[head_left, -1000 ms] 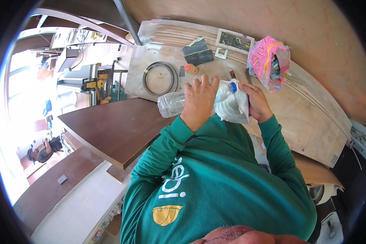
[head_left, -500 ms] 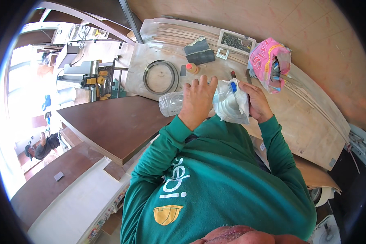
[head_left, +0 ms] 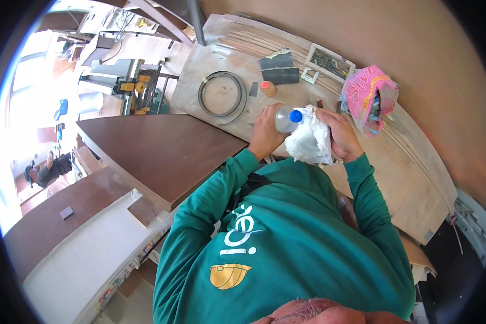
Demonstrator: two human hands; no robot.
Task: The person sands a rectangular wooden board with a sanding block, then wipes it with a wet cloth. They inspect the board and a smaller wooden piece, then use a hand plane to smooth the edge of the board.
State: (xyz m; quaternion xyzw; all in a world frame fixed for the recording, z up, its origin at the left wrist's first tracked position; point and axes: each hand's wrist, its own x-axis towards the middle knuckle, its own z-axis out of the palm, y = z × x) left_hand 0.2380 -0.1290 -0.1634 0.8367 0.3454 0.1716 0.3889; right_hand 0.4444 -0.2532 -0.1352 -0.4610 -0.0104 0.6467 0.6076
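Note:
My left hand (head_left: 267, 129) is closed round a clear plastic bottle (head_left: 282, 120), whose blue cap (head_left: 295, 116) now faces up toward me. My right hand (head_left: 337, 132) is closed on a crumpled white bundle (head_left: 308, 143), cloth or paper, held against the bottle's right side by the cap. Beyond them, on the wooden bench, lie an orange-capped small bottle (head_left: 268, 89), a dark grey sheet (head_left: 279, 69), a coiled dark band (head_left: 227, 110) and, at the right, a pink plastic bag (head_left: 370, 92) with things in it.
The pale bench (head_left: 399, 183) carries long wood strips and a small framed tray (head_left: 329, 62). A brown board (head_left: 156, 146) juts at my left, above a white-topped unit (head_left: 83, 254). Machinery (head_left: 116, 83) stands at the back left, and another person (head_left: 51, 170) is at the far left.
My left hand has turned the bottle from lying sideways to pointing its cap up toward me. The white bundle has shifted with it. The view has moved slightly.

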